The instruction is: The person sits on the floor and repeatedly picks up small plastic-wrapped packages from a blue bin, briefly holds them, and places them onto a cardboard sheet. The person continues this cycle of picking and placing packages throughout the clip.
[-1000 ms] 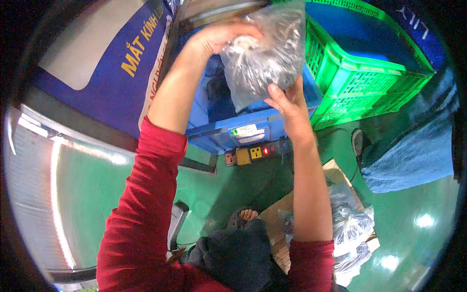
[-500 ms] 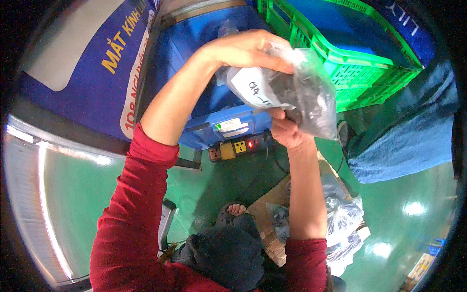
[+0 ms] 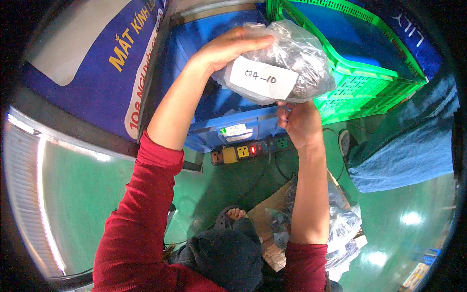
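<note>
A clear plastic bag (image 3: 309, 61) with dark contents hangs over the open blue bin (image 3: 214, 104). On its front is a white paper label (image 3: 262, 78) with handwriting. My left hand (image 3: 233, 46) grips the bag's upper left side, thumb along its top. From below, my right hand (image 3: 304, 124) has curled fingers against the bag's lower edge; some of its fingertips are hidden behind the bag. What exactly is in the bag cannot be made out.
A green plastic crate (image 3: 374, 87) stands right of the bin. Below the bin lies a power strip (image 3: 243, 152) with a red light. Cardboard (image 3: 272, 243) with more plastic bags (image 3: 343, 224) lies on the green floor. Another person's blue-clad leg (image 3: 404, 151) is at right.
The bag has turned so its label faces me more squarely, and it has moved slightly up. My right hand has shifted from the bag's front to its lower edge.
</note>
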The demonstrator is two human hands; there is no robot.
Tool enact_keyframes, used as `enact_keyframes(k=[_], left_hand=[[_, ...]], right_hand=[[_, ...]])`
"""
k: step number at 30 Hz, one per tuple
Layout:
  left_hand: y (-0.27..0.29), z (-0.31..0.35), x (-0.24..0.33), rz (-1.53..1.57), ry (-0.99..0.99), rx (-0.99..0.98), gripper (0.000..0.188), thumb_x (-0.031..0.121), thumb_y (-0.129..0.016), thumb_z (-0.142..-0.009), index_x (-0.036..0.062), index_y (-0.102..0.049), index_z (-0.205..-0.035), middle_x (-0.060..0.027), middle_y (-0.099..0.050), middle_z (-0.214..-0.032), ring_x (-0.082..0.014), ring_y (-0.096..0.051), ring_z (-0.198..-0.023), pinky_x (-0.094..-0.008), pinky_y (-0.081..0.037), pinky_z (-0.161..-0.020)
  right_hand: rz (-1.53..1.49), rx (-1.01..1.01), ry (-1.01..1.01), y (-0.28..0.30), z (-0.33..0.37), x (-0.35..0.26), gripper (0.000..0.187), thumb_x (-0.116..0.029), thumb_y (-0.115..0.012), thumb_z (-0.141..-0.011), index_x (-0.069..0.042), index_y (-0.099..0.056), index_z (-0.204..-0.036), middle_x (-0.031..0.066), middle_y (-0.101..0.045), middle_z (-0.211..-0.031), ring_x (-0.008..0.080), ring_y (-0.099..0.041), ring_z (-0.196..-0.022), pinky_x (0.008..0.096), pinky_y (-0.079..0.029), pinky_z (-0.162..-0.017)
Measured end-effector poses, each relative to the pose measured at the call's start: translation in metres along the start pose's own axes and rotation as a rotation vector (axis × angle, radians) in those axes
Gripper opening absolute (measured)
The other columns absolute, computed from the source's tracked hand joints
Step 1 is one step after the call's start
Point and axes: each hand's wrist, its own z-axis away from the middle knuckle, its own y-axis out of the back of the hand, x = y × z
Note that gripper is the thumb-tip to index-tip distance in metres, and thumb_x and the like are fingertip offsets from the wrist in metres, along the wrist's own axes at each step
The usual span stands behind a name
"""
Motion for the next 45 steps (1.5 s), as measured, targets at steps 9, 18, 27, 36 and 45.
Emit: enact_keyframes(k=[9, 18, 27, 36, 45], left_hand=[[0.01, 0.005, -0.035, 0.477, 0.056, 0.158, 0.042, 0.032, -0.062, -0.078, 0.0028, -0.053, -0.108, -0.0058, -0.06, -0.096, -0.0126, -0.059, -0.085, -0.0263, -0.049, -0.072], [0.006, 0.005, -0.051, 0.605, 0.047, 0.143, 0.04, 0.03, -0.06, -0.08, 0.0042, -0.052, -0.109, -0.0051, -0.059, -0.099, -0.0134, -0.058, -0.086, -0.0266, -0.049, -0.073], [0.029, 0.001, -0.046, 0.599, 0.026, 0.313, 0.041, 0.035, -0.06, -0.079, 0.0049, -0.054, -0.106, -0.0064, -0.061, -0.096, -0.0154, -0.059, -0.087, -0.029, -0.048, -0.074], [0.112, -0.039, -0.122, -0.461, 0.191, 0.919, 0.057, 0.047, -0.06, -0.074, 0.0005, -0.055, -0.107, -0.015, -0.06, -0.1, -0.0246, -0.058, -0.091, -0.0351, -0.046, -0.079], [0.239, -0.072, -0.254, -0.501, 0.476, 1.172, 0.055, 0.05, -0.059, -0.073, 0.0002, -0.058, -0.098, -0.012, -0.06, -0.087, -0.0219, -0.055, -0.072, -0.0328, -0.045, -0.063]], right_hand=[[0.197, 0.167, 0.257, -0.042, 0.009, -0.01, 0.046, -0.036, -0.035, -0.087, 0.0, -0.047, -0.113, 0.0117, -0.052, -0.104, 0.021, -0.054, -0.085, 0.0328, -0.052, -0.064], [0.31, 0.209, 0.292, -0.04, 0.014, -0.012, 0.046, -0.035, -0.037, -0.087, 0.002, -0.045, -0.114, 0.0145, -0.051, -0.109, 0.0242, -0.055, -0.087, 0.0323, -0.052, -0.063], [0.49, 0.161, 0.358, -0.033, -0.002, -0.012, 0.049, -0.041, -0.039, -0.087, -0.004, -0.046, -0.118, 0.0133, -0.053, -0.108, 0.0229, -0.054, -0.092, 0.0343, -0.047, -0.076], [1.873, 0.218, 0.843, 0.024, -0.032, 0.038, 0.02, -0.021, -0.046, -0.086, -0.008, -0.061, -0.089, 0.0061, -0.06, -0.091, 0.0248, -0.053, -0.087, 0.0435, -0.031, -0.091], [1.734, 0.163, 0.808, 0.024, -0.041, 0.038, 0.014, -0.02, -0.053, -0.079, -0.01, -0.063, -0.082, 0.002, -0.06, -0.081, 0.0196, -0.054, -0.082, 0.0396, -0.033, -0.087]])
